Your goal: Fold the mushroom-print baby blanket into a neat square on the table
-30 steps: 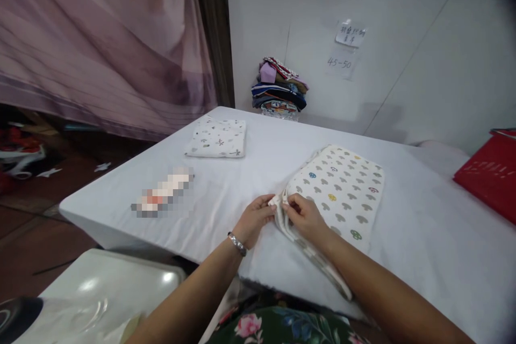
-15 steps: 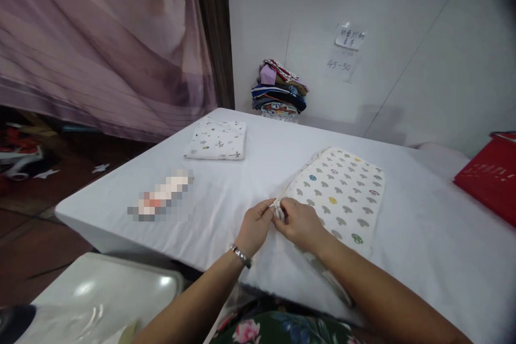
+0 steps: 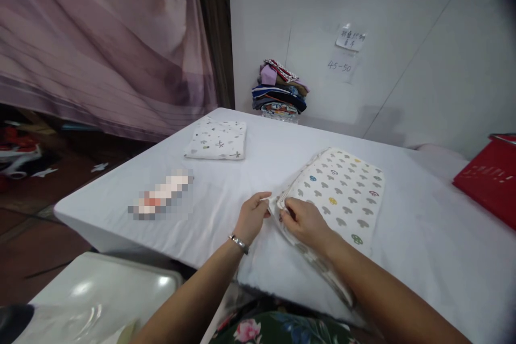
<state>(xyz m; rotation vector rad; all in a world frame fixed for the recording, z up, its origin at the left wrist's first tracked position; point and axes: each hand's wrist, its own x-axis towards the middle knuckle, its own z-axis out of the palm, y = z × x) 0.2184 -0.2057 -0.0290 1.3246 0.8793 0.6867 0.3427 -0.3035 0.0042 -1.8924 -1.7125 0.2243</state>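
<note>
L hand (image 3: 252, 219) pinches a corner layer of the mushroom-print cloth (image 3: 349, 188) btwn thumb & fingers; R hand (image 3: 306, 224), fingers curled in, grips the same cloth's edge just to the right, w/ the folded layers parting a bit btwn the two; cloth lies right of ctr on the white table (image 3: 435, 226), near the person, its near edge running toward the near table edge under the R forearm; silver bracelet (image 3: 239, 244) on L wrist; folded white cloth (image 3: 217, 141) w/ small prints sits far left, apart; blurred-out item (image 3: 165, 193) nearer, also left; fabric pile (image 3: 280, 91) at far side by the wall; red bag (image 3: 489, 177) far right.
</note>
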